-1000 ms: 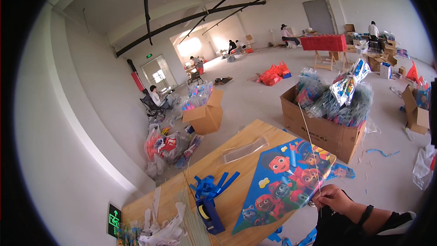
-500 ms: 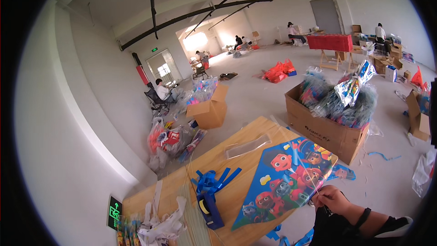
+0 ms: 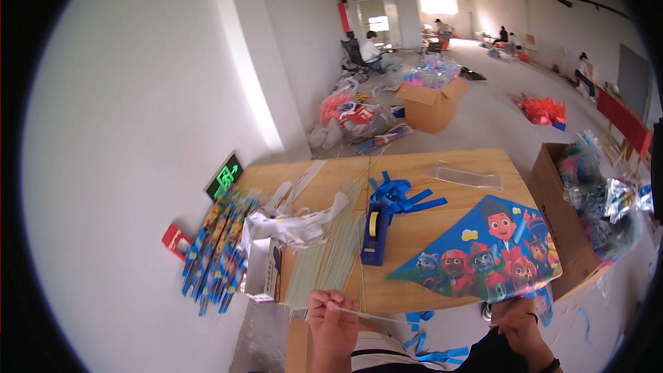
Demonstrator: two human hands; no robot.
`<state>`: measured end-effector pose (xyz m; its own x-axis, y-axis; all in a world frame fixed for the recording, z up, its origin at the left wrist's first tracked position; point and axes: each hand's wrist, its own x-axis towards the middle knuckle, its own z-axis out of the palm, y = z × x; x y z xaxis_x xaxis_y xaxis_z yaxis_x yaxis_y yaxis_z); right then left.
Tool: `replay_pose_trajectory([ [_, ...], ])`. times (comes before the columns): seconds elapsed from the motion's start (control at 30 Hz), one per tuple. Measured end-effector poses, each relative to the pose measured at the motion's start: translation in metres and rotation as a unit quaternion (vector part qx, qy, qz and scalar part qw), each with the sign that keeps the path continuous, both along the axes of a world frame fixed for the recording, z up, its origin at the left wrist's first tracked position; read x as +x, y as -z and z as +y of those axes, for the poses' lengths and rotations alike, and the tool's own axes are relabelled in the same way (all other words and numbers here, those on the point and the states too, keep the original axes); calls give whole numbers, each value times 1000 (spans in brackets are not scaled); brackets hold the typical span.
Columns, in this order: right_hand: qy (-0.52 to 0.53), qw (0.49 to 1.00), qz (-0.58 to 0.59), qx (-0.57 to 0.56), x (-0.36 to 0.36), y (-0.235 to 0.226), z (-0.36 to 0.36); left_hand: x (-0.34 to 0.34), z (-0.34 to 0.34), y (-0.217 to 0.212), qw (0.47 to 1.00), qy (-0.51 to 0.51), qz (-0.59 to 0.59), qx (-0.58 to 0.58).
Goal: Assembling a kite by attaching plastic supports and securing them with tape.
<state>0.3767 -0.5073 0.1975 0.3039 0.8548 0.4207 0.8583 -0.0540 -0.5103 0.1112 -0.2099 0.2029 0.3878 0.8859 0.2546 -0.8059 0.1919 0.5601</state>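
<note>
Both of my hands are in front of the table's near edge. My left hand (image 3: 333,319) pinches one end of a thin pale rod (image 3: 387,318), which runs across my lap. Its other end appears to be between the closed fingers of my right hand (image 3: 522,330), below the kite's lower edge. The blue kite sail (image 3: 476,255), printed with cartoon figures, lies flat on the table's right side. Left of it stand a dark blue tape dispenser (image 3: 373,238) and a pile of blue ribbon strips (image 3: 397,193). Many similar pale rods (image 3: 324,259) lie in a bundle near my left hand.
On the wooden table (image 3: 331,173) lie a clear plastic strip (image 3: 468,176), white bands (image 3: 293,224) and an open white box (image 3: 263,269). Colourful packets (image 3: 217,255) lie at left. A full carton (image 3: 563,228) stands at right, another carton (image 3: 429,105) behind. People sit farther back.
My view has swung left, so the table sits more centrally. My left hand has come into view with the rod. My right hand is now lower, below the kite's edge.
</note>
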Motion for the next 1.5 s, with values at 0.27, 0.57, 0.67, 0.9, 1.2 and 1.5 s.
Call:
replay_pose_trajectory([
  [0.27, 21, 992, 124, -12, -1, 32, -21, 2, -30, -16, 987, 98, -116, -55],
  [0.57, 17, 991, 129, -32, 2, 33, -34, 14, -38, -14, 986, 85, -120, -80],
  [0.67, 18, 990, 133, -39, 5, 37, -39, 18, -39, -16, 985, 107, -119, -70],
  [0.9, 14, 983, 177, -50, 1, 35, -38, 25, -50, -35, 964, 153, -198, -95],
  [1.2, 4, 986, 161, -39, 2, 37, -41, 22, -48, -27, 976, 168, -118, -74],
  [1.5, 5, 985, 164, -43, 0, 38, -39, 25, -47, -20, 975, 170, -123, -70],
])
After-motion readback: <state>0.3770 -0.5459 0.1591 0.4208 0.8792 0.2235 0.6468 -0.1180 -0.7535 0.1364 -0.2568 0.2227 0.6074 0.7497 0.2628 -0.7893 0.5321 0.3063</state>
